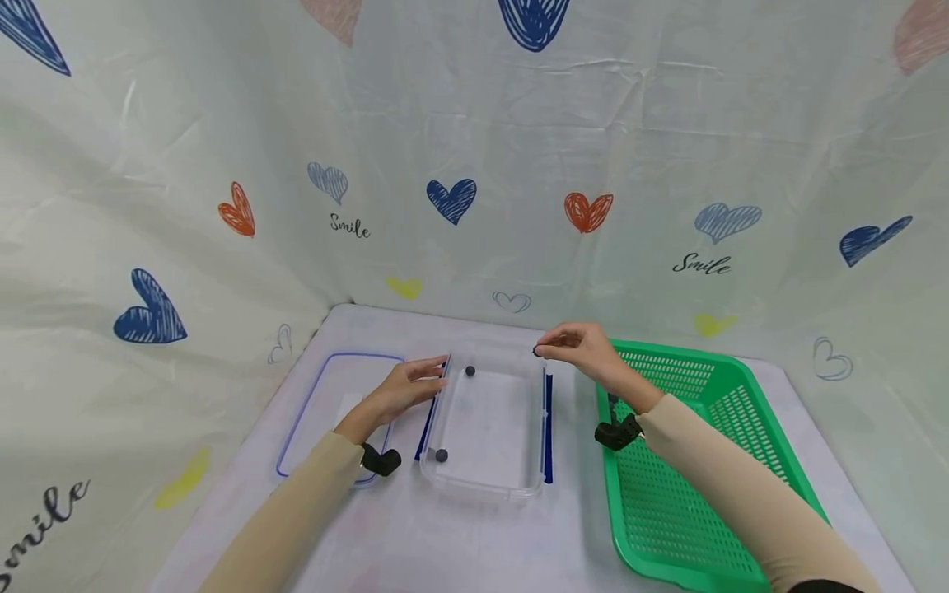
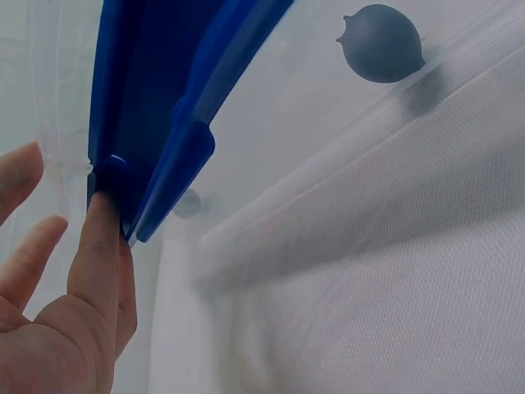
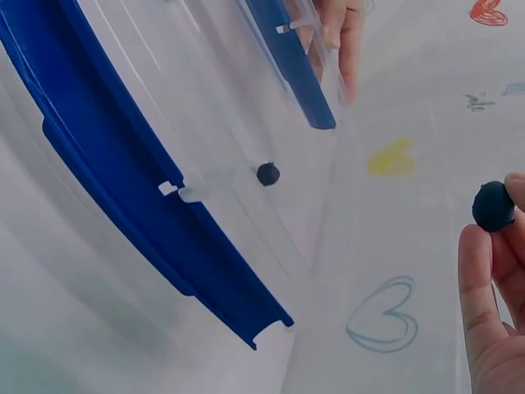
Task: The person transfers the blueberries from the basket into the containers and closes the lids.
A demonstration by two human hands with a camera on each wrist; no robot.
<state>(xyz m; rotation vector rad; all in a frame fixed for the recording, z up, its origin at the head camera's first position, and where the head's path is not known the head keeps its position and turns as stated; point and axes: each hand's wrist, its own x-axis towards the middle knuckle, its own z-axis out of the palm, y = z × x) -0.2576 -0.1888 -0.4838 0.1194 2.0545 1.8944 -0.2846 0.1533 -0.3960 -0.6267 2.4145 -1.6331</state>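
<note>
My right hand [image 1: 586,356] pinches a small dark round ball [image 3: 494,205] with little nubs between thumb and fingertips, above the far right corner of a clear plastic box [image 1: 485,492]. At the box's left wall, my left hand [image 1: 406,390] rests with its fingers nearly straight. One fingertip touches the blue side latch [image 2: 148,98] there. Two similar dark balls sit in the box, one toward the far end [image 1: 470,371] and one at the near left corner [image 1: 441,455]. Another blue latch [image 3: 107,148] hangs down along the box's right side.
A clear lid with a blue rim [image 1: 302,413] lies on the white-covered table [image 1: 460,543], left of the box and partly behind my left arm. To the right stands a green perforated basket [image 1: 660,519], with my right forearm over it. A heart-printed curtain [image 1: 519,148] hangs behind the table.
</note>
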